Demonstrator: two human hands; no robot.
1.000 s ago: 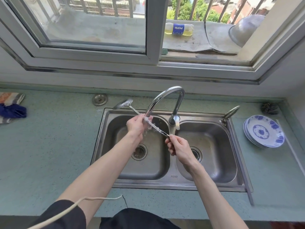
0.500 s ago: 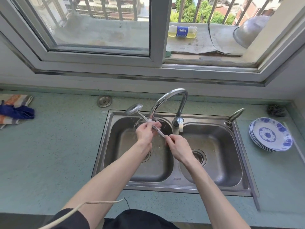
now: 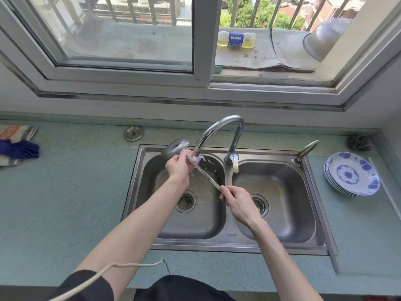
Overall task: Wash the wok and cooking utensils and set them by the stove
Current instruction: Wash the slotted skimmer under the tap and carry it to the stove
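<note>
Steel ladle (image 3: 195, 165) runs slantwise between my two hands over the left basin of the sink (image 3: 282, 242). My right hand (image 3: 237, 203) has its fingers (image 3: 225, 192) curled tight round the handle's near end; my left hand (image 3: 179, 167) wraps the shaft just below the bowl, which sticks out past the basin's back-left corner. Water from the tap (image 3: 219, 127) falls on the handle right beside my left hand, foaming white there.

I judge the step to be rinsing the handle. To do it well I would keep the right-hand grip firm as the pivot and slide the left hand along the wet shaft, turning the ladle so every side meets the stream, then tip the bowl under the spout too. Wet steel will be slippery, so no loosening of both grips at once.

Further out on the bench (image 3: 76, 192) sit a stack of blue-patterned plates (image 3: 351, 173) to the right and a cloth (image 3: 17, 146) far left. No wok that I can see.
</note>
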